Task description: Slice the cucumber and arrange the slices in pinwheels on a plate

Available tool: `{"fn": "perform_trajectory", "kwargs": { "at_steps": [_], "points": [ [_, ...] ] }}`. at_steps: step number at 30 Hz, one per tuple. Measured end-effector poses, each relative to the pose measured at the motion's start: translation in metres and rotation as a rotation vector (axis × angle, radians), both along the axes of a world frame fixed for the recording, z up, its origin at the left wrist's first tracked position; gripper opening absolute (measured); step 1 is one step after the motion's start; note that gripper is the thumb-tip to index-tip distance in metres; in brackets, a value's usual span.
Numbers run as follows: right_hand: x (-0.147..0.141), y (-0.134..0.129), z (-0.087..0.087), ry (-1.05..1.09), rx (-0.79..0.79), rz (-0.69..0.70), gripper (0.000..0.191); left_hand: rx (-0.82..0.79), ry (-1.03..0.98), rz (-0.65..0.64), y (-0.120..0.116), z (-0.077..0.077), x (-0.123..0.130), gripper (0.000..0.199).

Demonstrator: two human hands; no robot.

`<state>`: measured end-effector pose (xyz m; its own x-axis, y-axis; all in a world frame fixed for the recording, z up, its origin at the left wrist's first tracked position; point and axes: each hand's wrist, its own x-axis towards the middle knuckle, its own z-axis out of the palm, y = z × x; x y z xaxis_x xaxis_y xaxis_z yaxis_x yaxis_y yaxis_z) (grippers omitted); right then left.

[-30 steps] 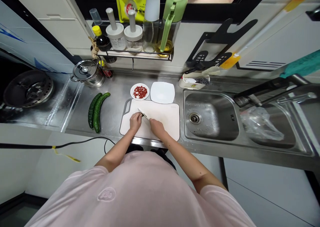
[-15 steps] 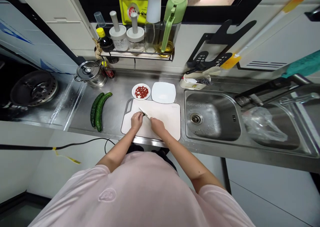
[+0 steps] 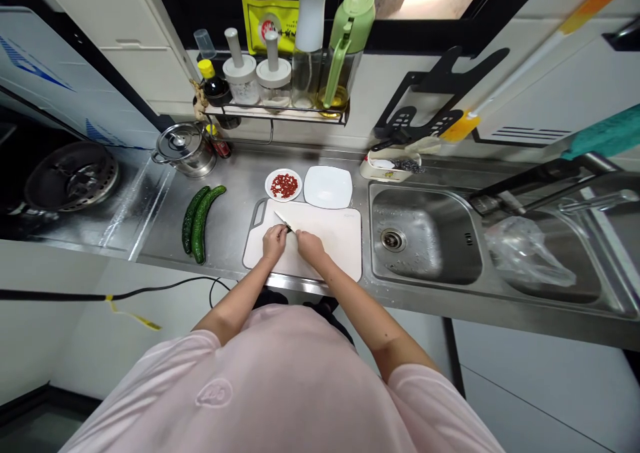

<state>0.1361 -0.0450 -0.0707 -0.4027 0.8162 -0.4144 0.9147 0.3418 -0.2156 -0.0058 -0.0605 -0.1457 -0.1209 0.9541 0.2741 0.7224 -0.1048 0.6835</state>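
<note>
A knife point(image 3: 283, 220) is in my right hand point(image 3: 310, 247), its blade pointing up and left over the white cutting board point(image 3: 335, 240). My left hand point(image 3: 275, 242) is closed beside the blade, fingers pinched on something small and dark that I cannot make out. Behind the board stand a small white plate of chopped red pieces point(image 3: 284, 186) and a bare white square plate point(image 3: 327, 187). Two green cucumbers point(image 3: 201, 223) lie side by side on the steel counter, left of the board.
To the right is a double sink point(image 3: 425, 233) with a plastic bag point(image 3: 525, 250). A lidded pot point(image 3: 185, 149) and a black pan point(image 3: 70, 176) stand at the left. Jars and bottles fill a wall rack point(image 3: 280, 111); a utensil holder point(image 3: 387, 166) sits behind the sink.
My right hand and the knife have shifted slightly left, closer to my left hand. My left hand has barely moved. The whole view has tilted a little upward.
</note>
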Motion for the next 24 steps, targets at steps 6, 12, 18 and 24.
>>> {"fn": "perform_trajectory", "kwargs": {
  "at_steps": [6, 12, 18, 24],
  "points": [
    [0.013, -0.009, -0.003, 0.007, 0.007, 0.000, 0.027, 0.010, -0.007, 0.003, 0.000, -0.001, 0.000, 0.021],
    [0.029, -0.020, -0.003, -0.001, 0.001, 0.003, 0.028, 0.025, -0.014, 0.014, 0.000, -0.002, 0.002, 0.020],
    [0.017, -0.011, 0.002, -0.017, -0.029, -0.008, 0.028, 0.000, -0.012, 0.018, -0.001, 0.000, 0.002, 0.021],
    [0.008, -0.002, 0.003, -0.012, -0.009, -0.001, 0.028, -0.019, -0.018, 0.023, 0.000, 0.002, 0.002, 0.019]
  ]
}}
